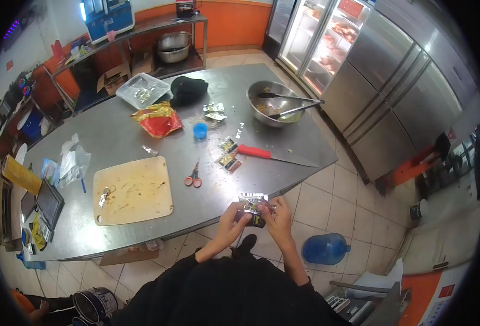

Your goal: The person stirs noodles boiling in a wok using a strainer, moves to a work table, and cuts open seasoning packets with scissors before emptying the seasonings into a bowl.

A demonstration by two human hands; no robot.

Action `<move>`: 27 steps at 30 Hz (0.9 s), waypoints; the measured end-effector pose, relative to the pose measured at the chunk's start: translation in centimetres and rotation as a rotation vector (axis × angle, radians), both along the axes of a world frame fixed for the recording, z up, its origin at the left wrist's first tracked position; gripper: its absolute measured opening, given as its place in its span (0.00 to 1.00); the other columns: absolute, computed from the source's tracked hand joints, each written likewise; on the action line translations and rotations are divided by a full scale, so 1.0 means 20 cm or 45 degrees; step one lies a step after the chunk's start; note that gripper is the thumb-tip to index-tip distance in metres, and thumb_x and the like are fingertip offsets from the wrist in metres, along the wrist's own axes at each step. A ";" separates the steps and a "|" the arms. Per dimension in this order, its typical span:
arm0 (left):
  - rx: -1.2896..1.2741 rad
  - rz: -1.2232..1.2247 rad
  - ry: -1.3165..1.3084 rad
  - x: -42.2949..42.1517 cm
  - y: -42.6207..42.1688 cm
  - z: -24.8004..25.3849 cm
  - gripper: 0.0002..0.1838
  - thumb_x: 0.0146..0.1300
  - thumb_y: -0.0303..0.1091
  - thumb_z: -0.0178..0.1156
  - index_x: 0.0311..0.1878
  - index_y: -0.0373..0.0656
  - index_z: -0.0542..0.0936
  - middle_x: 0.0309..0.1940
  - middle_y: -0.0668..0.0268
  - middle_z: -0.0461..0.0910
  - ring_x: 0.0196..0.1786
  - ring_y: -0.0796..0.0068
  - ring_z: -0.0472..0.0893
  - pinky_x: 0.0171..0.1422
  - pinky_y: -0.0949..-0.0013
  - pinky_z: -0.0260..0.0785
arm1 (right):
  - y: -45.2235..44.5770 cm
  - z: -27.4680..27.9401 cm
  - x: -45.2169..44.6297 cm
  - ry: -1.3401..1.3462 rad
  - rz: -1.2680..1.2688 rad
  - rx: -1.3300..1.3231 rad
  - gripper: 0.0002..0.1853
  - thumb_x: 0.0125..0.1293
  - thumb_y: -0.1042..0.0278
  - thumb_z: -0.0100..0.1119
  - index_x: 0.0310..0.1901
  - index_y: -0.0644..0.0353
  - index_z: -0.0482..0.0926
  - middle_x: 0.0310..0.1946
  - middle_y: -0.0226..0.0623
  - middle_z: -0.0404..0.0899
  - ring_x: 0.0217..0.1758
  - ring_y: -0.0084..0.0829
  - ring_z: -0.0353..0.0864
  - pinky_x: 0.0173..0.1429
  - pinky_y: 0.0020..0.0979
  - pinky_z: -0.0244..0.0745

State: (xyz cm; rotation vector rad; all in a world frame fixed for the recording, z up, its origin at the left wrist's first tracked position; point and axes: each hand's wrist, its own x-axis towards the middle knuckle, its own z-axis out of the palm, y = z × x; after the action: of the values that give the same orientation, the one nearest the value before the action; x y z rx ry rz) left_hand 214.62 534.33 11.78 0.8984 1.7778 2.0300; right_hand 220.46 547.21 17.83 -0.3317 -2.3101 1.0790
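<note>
Silver foil packet (254, 197) up by the table's (297, 137) near edge, left hand (230, 223) and right hand (277, 218) both pinching it, thumbs on top! Working the packet looks like the step in hand; the next move seems to call for a firm two-handed grip. Beyond: scissors (193, 180), red-handled knife (255, 151), then a steel bowl (272, 123).

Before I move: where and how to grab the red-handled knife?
I'd take the knife by its red handle, coming from above and the near side: it lies flat, handle to the left, blade pointing right toward a corner of the table. The right hand looks handiest, once off the packet it holds with the left hand.
</note>
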 end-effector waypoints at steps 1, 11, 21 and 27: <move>0.105 -0.063 -0.357 0.02 0.07 -0.01 0.18 0.55 0.28 0.52 0.50 0.38 0.64 0.40 0.62 0.69 0.40 0.76 0.70 0.42 0.75 0.64 | 0.06 -0.05 0.00 0.012 -0.050 0.059 0.16 0.49 0.61 0.60 0.23 0.68 0.71 0.20 0.37 0.63 0.18 0.29 0.63 0.22 0.27 0.59; 0.083 -0.053 -0.176 0.12 0.82 0.06 0.18 0.62 0.30 0.41 0.54 0.40 0.53 0.42 0.62 0.63 0.44 0.79 0.66 0.46 0.77 0.59 | 0.57 -0.09 0.08 0.137 -0.310 -0.350 0.24 0.52 0.70 0.57 0.50 0.62 0.62 0.34 0.41 0.72 0.32 0.25 0.73 0.31 0.24 0.71; 0.080 0.036 -0.293 0.18 1.22 -0.07 0.13 0.63 0.36 0.41 0.45 0.38 0.57 0.29 0.69 0.63 0.30 0.83 0.63 0.33 0.78 0.60 | 0.99 -0.18 0.18 -0.037 -0.256 -0.535 0.08 0.57 0.68 0.52 0.32 0.64 0.70 0.16 0.28 0.66 0.20 0.12 0.62 0.21 0.18 0.57; 0.218 -0.040 -0.530 0.14 1.25 -0.02 0.19 0.64 0.43 0.36 0.51 0.39 0.52 0.37 0.63 0.63 0.36 0.78 0.67 0.39 0.75 0.62 | 1.10 0.04 0.15 0.055 -0.118 -0.305 0.12 0.57 0.66 0.52 0.21 0.65 0.69 0.12 0.27 0.65 0.15 0.15 0.59 0.19 0.20 0.56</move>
State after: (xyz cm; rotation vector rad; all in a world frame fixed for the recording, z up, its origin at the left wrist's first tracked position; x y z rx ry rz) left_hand 217.41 559.34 11.35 0.4912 1.3756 2.1779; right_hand 223.46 569.29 18.58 -0.4971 -2.1086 1.3053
